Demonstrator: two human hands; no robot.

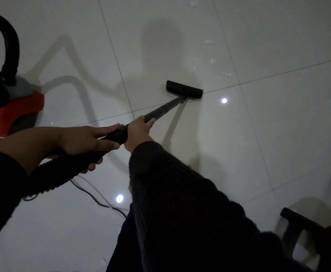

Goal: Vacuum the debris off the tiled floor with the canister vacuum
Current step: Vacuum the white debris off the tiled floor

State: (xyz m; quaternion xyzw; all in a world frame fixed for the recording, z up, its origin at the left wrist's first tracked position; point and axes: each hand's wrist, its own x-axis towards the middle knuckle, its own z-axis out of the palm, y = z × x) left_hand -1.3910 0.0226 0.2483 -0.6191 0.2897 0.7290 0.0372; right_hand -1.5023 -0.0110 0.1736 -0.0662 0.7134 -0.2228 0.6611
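The glossy pale tiled floor (268,134) carried a black floor nozzle (184,89) flat on a grout line. White scraps (209,42) lay beyond it. A red vacuum (13,108) sat at the left edge, and a thin cord (94,197) trailed nearer.

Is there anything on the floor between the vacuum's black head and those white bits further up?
Nothing visible. The floor head sits on bare glossy tile, and the nearest white debris lies just beyond it to the right, with more scraps farther on. Only a shadow and a grout line cross that stretch.
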